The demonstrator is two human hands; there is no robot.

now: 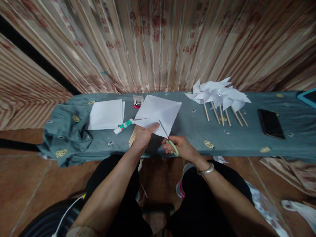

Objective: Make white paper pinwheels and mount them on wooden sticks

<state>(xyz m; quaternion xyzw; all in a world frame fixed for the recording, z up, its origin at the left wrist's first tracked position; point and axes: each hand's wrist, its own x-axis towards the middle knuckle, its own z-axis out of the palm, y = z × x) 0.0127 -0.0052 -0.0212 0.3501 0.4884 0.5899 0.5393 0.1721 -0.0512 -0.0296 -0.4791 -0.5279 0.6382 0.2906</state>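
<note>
A square sheet of white paper [160,108] is held up over the cloth, one corner pointing toward me. My left hand [144,135] pinches its near left part, thumb on top. My right hand [180,146] is closed round the pale green handles of a pair of scissors [174,148]. A blade of the scissors lies over the paper, running in from the near corner toward the middle. Below the paper, by my left wrist, lie several wooden sticks [132,136]. A green and white glue stick [124,126] rests to the left of the paper.
A stack of white paper [106,114] lies at the left. Behind the held sheet stands a small red box of metal pins [137,102]. Several paper pinwheels [217,95] on sticks lie at the right, with a dark phone [271,123] beyond. A grey-green cloth [192,138] covers the table.
</note>
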